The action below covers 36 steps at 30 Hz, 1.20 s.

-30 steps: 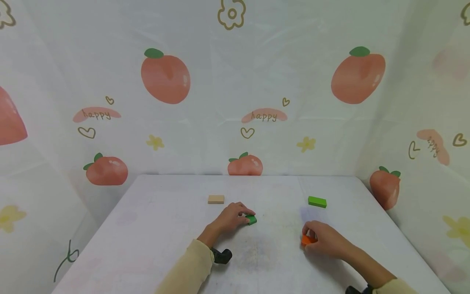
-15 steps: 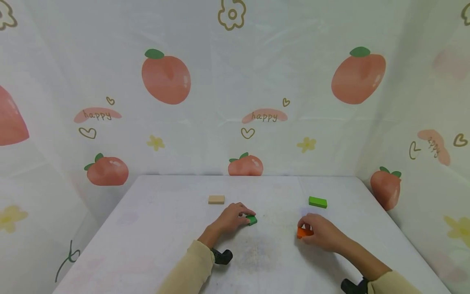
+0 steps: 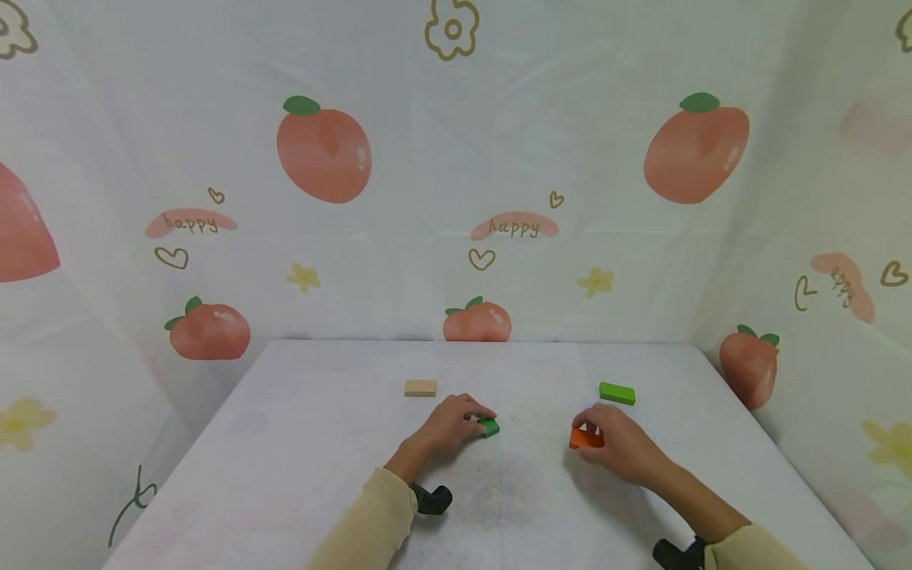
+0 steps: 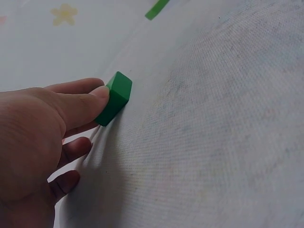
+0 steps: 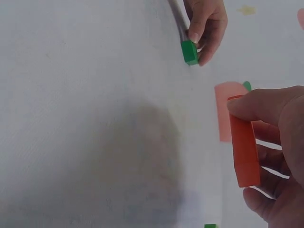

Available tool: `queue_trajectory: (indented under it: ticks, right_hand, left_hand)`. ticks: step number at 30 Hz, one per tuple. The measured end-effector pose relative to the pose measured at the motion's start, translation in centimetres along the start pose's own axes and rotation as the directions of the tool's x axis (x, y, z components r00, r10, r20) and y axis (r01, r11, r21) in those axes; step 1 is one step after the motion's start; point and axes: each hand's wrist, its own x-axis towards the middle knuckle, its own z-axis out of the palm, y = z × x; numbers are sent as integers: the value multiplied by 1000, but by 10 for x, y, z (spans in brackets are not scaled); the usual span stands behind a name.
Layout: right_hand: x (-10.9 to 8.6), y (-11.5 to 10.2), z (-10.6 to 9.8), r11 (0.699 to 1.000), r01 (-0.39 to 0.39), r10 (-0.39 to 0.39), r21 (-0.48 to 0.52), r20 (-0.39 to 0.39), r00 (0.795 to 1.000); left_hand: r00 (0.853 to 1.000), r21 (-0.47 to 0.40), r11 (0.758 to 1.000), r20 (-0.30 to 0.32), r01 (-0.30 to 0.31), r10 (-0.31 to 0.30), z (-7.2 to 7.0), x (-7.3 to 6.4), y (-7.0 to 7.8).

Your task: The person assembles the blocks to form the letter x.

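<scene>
Lime block (image 3: 617,393) beyond right hand (image 3: 624,445); tan block (image 3: 420,388) left.

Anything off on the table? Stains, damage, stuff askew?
Greyish smudge on the white table, darker than its surroundings. Light-green block lies slightly askew to the table's back edge. Held orange block and dark-green block show no damage.

A pale white sheet-like backdrop (image 3: 399,158) stands behind and along both sides, printed with red-orange peaches (image 3: 324,154) with green leaves, brown outlined hearts (image 3: 481,260), yellow five-petalled flowers (image 3: 594,282) and pink strips (image 3: 514,226) lettered "happy". Before it lies a flat white worktop (image 3: 299,443) with a woven texture and greyish smudges (image 3: 495,499), under soft, rather dull light
</scene>
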Motion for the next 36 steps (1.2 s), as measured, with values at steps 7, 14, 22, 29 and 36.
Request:
queue_trajectory:
  ticks: [7, 14, 22, 29, 36]
  right_hand:
    - [3, -1, 6, 1000, 18, -17, 10, -52, 998]
    - [5, -2, 13, 999, 21, -18, 33, -97, 995]
    - [9, -6, 21, 998, -31, 36, 46, -113, 993]
    - [9, -7, 28, 997, -21, 31, 70, -136, 990]
    - [12, -10, 38, 997, -13, 25, 75, -149, 989]
  left_hand:
    - [1000, 4, 1000, -12, 4, -4, 1, -1, 0]
    - [1000, -2, 1000, -20, 15, -15, 3, -1, 0]
    - [999, -7, 999, -35, 36, -36, 4, -2, 2]
    - [997, -2, 999, -63, 36, -36, 5, -3, 3]
    - [996, -13, 1000, -89, 27, -28, 7, -3, 2]
